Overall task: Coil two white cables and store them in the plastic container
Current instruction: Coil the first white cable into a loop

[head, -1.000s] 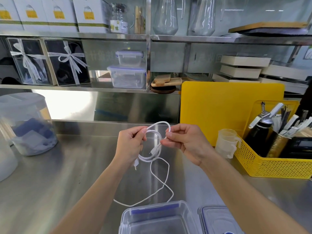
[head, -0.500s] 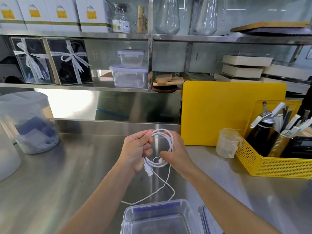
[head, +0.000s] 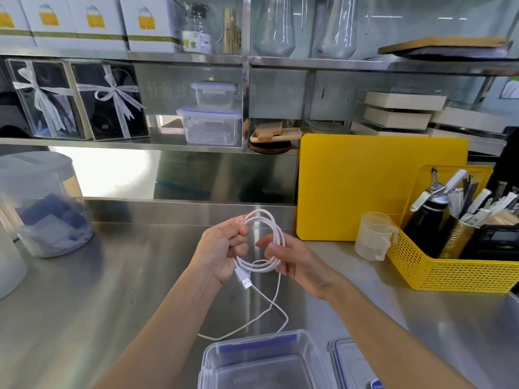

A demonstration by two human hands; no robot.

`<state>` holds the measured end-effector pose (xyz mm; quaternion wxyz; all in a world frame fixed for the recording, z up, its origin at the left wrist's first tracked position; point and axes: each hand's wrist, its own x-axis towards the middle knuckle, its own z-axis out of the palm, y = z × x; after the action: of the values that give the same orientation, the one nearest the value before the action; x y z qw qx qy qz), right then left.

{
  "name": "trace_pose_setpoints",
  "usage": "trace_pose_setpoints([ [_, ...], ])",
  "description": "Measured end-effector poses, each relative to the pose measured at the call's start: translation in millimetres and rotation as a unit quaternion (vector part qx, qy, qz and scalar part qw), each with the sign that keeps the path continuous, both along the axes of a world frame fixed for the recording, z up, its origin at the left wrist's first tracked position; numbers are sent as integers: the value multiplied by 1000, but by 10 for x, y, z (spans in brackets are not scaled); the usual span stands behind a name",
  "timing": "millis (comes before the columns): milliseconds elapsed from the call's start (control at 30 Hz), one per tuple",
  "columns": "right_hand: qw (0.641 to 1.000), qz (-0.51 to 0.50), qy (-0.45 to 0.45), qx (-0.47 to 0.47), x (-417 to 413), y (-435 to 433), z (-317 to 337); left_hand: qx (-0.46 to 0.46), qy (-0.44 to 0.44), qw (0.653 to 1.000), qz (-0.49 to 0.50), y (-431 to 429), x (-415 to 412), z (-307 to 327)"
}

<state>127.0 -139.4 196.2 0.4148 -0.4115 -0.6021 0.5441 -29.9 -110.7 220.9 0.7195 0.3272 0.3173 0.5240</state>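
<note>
A white cable (head: 276,234) is wound into a few loops held above the steel counter. My left hand (head: 222,251) pinches the loops at their upper left, and a USB plug (head: 243,278) hangs just below that hand. My right hand (head: 292,261) grips the lower right of the coil. The cable's loose tail (head: 276,310) drops to the counter and curls in front of the clear plastic container (head: 213,357), which stands open at the bottom edge. Its lid (head: 348,363) lies to the right. I see only one cable.
A yellow cutting board (head: 379,186) leans at the back right. Beside it stand a small translucent measuring cup (head: 372,237) and a yellow basket (head: 455,265) of utensils. A large clear tub (head: 42,206) sits at the left. Shelves above carry boxes and containers.
The coil has gained a loop and grown rounder. My right hand moved from the top of the loop down to its lower right, and the loose tail on the counter got shorter.
</note>
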Motion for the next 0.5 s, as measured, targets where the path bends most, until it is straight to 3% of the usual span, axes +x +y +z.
trace_pose_setpoints([
  [333, 990, -91, -106, 31, 151, -1, 79, 79, 107, 988, 74, 28, -101, 107],
  [500, 991, -100, -60, 61, -30, -55, 127, 77, 141, 986, 51, -49, 60, -21],
])
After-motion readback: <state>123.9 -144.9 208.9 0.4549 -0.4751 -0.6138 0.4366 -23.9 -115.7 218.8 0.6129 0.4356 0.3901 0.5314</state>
